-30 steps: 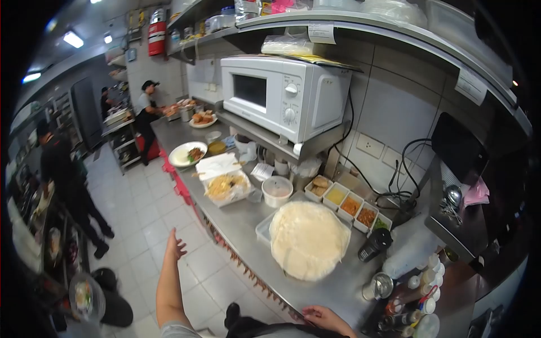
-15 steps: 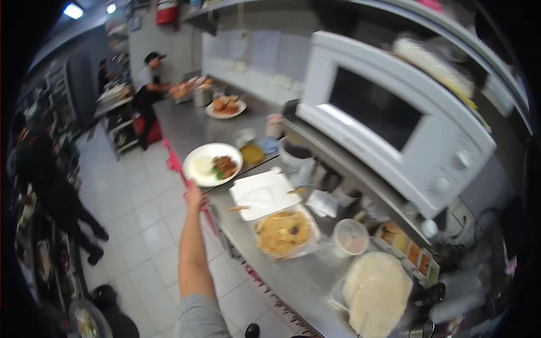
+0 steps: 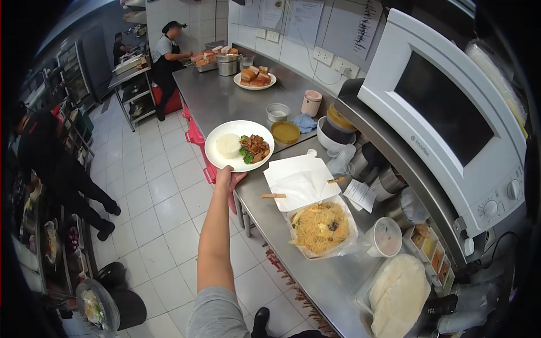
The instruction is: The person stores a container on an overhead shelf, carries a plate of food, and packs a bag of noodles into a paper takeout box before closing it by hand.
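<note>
My left hand (image 3: 228,176) grips the near rim of a white oval plate (image 3: 214,156), thumb on top and fingers underneath. On the plate are a mound of white rice (image 3: 228,146) and a portion of brown sauced meat (image 3: 257,147) with broccoli (image 3: 247,156). The plate is at the counter's front edge; I cannot tell whether it rests on the steel. Nearer to me an open white takeaway box (image 3: 298,179) holds fried noodles (image 3: 321,228), and a wooden clip lies at each side of its lid. My right hand is out of view.
A steel counter (image 3: 217,101) runs along the wall, with a plate of meat pieces (image 3: 255,79) farther back. A bowl of yellow liquid (image 3: 285,133) and a blue cloth (image 3: 304,123) are beside my plate. A microwave (image 3: 439,118) overhangs the right. Co-workers stand left and beyond.
The view has shifted and become sharper, so the counter items appear farther right. My left hand keeps hold of the plate at the counter edge.
</note>
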`<state>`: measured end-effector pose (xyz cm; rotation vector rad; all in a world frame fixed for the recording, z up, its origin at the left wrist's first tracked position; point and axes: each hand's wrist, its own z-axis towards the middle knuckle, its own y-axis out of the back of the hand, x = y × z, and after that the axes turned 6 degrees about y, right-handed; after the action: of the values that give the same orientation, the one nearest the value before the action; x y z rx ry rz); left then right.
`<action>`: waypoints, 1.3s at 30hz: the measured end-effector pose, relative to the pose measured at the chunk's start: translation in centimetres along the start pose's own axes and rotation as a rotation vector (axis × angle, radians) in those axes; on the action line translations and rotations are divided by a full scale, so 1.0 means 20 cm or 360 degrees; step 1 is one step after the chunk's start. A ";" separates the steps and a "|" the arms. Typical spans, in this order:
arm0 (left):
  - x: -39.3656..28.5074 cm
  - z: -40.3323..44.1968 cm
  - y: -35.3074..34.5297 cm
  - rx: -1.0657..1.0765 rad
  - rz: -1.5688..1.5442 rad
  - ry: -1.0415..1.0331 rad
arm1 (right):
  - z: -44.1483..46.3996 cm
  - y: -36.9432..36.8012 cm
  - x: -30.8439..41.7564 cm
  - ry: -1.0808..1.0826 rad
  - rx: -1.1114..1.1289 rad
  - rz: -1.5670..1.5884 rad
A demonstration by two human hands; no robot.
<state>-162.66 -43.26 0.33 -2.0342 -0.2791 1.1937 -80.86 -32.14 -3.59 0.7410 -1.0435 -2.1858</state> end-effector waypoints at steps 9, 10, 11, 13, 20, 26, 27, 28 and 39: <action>0.03 -0.76 0.40 -0.0147 -0.0081 -0.0137 | -0.05 0.09 0.03 0.0034 0.0350 0.0118; 0.04 -0.89 0.44 -0.0222 -0.0004 -0.0144 | 0.00 0.09 0.07 -0.0081 0.0283 0.0246; 0.05 -1.05 0.48 -0.0293 0.0070 -0.0158 | 0.04 0.10 0.11 -0.0195 0.0210 0.0372; 0.11 -1.35 0.59 -0.0355 0.0181 -0.0150 | 0.07 0.12 0.12 -0.0036 0.0514 0.1004; 0.64 -2.57 0.71 -0.0573 0.0085 0.0104 | 0.20 0.15 0.62 0.0355 0.1066 0.2367; 1.16 -3.35 0.60 -0.0409 -0.0036 0.0661 | -0.10 -0.04 0.55 -0.0636 0.2026 0.2579; 1.26 -3.44 0.61 -0.0368 -0.0099 0.0728 | -0.20 -0.04 0.50 -0.0662 0.2095 0.2450; 1.33 -3.51 0.61 -0.0351 -0.0107 0.0811 | -0.27 -0.04 0.44 -0.0682 0.2148 0.2321; 1.34 -3.67 0.50 -0.0314 0.0541 0.1029 | -0.62 -0.19 0.17 -0.1748 0.2027 0.2794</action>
<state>-89.47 -72.29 -3.31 -2.5870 0.2857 0.6449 -75.48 -38.63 -14.06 -0.9562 -2.2113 -0.0219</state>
